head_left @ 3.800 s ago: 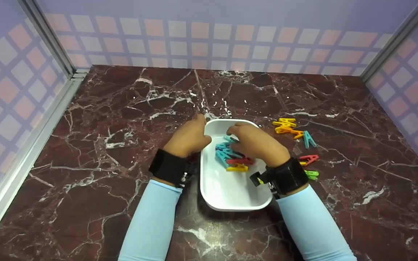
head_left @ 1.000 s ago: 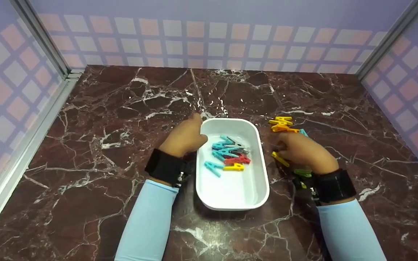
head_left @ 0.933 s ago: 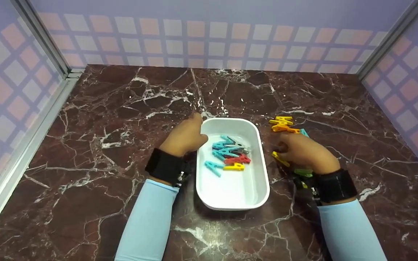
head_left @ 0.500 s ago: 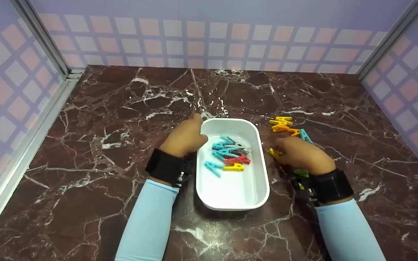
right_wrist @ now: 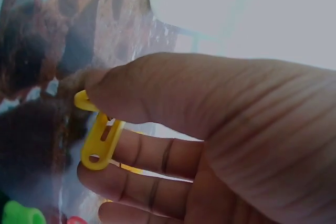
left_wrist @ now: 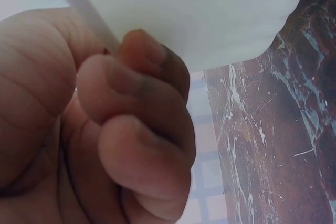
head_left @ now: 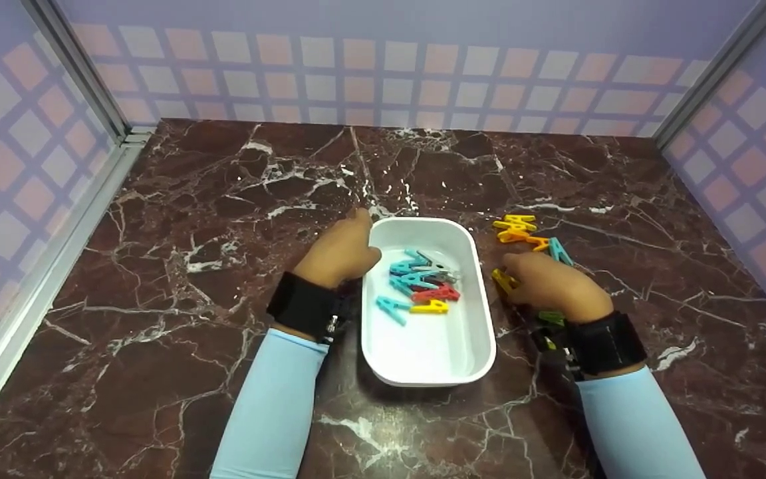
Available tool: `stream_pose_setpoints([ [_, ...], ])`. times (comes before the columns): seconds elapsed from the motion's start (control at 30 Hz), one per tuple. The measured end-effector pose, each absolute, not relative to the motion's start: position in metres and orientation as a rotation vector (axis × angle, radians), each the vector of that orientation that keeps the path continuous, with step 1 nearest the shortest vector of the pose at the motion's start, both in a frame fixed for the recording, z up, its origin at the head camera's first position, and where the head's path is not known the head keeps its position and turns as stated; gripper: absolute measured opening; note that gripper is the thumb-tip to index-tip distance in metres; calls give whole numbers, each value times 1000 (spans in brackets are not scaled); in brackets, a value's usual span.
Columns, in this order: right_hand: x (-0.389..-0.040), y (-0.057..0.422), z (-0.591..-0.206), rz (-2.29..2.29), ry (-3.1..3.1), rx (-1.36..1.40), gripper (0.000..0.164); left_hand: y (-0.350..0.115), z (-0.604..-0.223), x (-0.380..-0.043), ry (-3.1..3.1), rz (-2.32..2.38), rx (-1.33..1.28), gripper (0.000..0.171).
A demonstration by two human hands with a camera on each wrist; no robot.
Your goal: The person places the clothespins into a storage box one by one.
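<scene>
My left hand [head_left: 338, 249] grips the left rim of a white plastic tub [head_left: 427, 346], its fingers curled against the outer wall in the left wrist view. Inside the tub lie several clothespins: blue ones [head_left: 413, 282], a red one [head_left: 443, 293], a yellow one [head_left: 431, 307] and a few dark or grey. To the tub's right, my right hand [head_left: 552, 283] pinches a yellow clothespin [right_wrist: 98, 142] between thumb and fingers, close over the tabletop. A green clothespin [right_wrist: 23, 213] shows beyond those fingers in the right wrist view, beside a bit of red [right_wrist: 76, 220].
Beyond my right hand lie yellow clothespins [head_left: 517, 223], an orange one [head_left: 539, 243] and a blue one [head_left: 560, 251] on the dark marbled tabletop [head_left: 223, 199]. Patterned panels [head_left: 389, 73] stand at the back and both sides.
My right hand has left the tub, where another blue clothespin now lies, and moved right to the table. It now pinches a yellow clothespin. My left hand stays on the rim.
</scene>
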State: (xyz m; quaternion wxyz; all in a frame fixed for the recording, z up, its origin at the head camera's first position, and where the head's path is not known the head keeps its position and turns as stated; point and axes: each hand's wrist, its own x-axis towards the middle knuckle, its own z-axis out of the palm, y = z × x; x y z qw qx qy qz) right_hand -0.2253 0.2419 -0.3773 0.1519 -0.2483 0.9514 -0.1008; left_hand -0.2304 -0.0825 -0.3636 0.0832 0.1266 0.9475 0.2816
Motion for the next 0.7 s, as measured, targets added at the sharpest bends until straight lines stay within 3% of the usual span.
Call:
stream_pose_setpoints([
  [0.13,-223,243,-374,-321,2772,-712,12,-83,-363,-230,2832,830,390,52],
  [0.33,-219,240,-366,-430,2809,-780,32,-82,-364,-231,2846,817,390,54],
  [0.57,-213,227,-351,-502,2828,-714,16,-82,-363,-231,2854,800,379,62],
  [0.7,-209,218,-340,-539,2797,-715,37,-82,-363,-231,2853,797,365,63],
])
